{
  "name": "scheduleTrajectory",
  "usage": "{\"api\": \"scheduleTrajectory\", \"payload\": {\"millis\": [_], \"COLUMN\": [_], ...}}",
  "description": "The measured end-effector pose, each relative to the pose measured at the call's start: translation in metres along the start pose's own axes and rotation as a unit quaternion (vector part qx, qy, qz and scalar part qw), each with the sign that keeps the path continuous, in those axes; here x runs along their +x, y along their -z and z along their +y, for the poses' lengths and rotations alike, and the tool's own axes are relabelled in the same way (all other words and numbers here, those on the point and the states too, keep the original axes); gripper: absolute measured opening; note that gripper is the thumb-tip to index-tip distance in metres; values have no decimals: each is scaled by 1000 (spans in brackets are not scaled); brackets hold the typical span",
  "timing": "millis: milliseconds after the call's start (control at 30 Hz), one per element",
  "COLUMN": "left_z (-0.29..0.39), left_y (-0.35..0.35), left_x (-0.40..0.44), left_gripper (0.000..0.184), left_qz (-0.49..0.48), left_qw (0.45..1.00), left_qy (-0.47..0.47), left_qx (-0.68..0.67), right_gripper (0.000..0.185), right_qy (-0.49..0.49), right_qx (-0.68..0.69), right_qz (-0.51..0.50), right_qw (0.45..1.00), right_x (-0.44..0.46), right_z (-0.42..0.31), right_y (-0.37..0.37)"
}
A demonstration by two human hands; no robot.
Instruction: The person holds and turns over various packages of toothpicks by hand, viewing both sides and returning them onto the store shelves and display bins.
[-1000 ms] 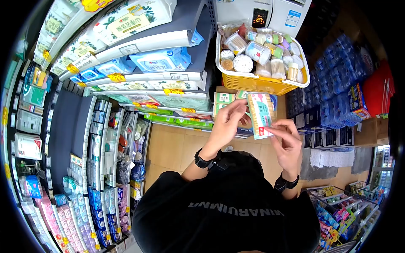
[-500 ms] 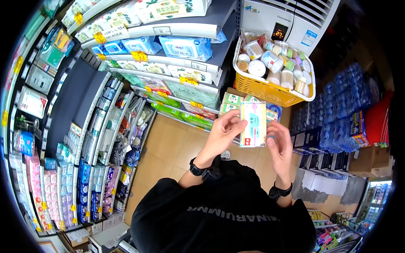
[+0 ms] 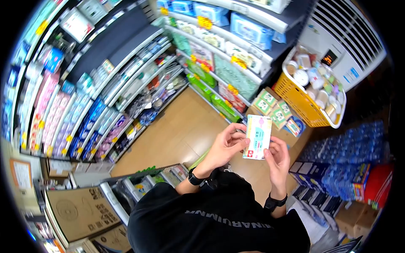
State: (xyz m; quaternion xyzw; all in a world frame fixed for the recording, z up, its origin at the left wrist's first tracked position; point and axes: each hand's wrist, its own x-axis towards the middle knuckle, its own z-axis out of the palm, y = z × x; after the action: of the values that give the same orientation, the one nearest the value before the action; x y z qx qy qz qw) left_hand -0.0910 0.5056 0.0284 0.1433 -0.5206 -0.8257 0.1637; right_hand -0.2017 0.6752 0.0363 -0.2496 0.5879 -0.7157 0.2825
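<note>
A flat rectangular packet (image 3: 257, 135) with a pale printed front and a red mark at its lower left is held upright before the chest. My left hand (image 3: 228, 145) grips its left edge, thumb on the front and fingers behind. On the other side my right hand (image 3: 276, 159) pinches the lower right edge, thumb on the front. Behind the packet, farther off, lie green and white packs (image 3: 280, 114) in a box on the floor. Past them stands a yellow basket (image 3: 295, 99) filled with round tubs and packets.
Shelves of wipes (image 3: 252, 31) rise ahead, with stocked racks (image 3: 90, 109) to the left. A white appliance (image 3: 346, 38) stands behind the basket. Wrapped blue bottles (image 3: 346, 141) are stacked at right. A large cardboard box (image 3: 80, 211) is at lower left.
The view has swung left, bringing the cardboard box into sight. My right hand, apart from the packet half a second ago, now holds its right edge. The packet's printed front now faces me.
</note>
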Motion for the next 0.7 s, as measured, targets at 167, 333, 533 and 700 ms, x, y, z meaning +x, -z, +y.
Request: {"api": "scheduleTrajectory", "payload": {"millis": [167, 333, 533, 700], "left_z": [11, 18, 31, 43], "left_y": [20, 40, 61, 96], "left_x": [-48, -88, -126, -145], "left_gripper": [33, 33, 32, 32], "left_qz": [96, 170, 260, 296], "left_qw": [995, 983, 959, 944], "left_qy": [-23, -60, -109, -145], "left_qx": [22, 24, 9, 8], "right_gripper": [38, 36, 35, 37], "right_qy": [-14, -29, -38, -73], "right_qx": [14, 24, 16, 23], "right_qz": [-101, -190, -287, -350], "right_qw": [995, 981, 957, 934], "right_x": [1, 8, 21, 38], "right_z": [10, 12, 19, 30], "right_y": [-31, -63, -110, -152]}}
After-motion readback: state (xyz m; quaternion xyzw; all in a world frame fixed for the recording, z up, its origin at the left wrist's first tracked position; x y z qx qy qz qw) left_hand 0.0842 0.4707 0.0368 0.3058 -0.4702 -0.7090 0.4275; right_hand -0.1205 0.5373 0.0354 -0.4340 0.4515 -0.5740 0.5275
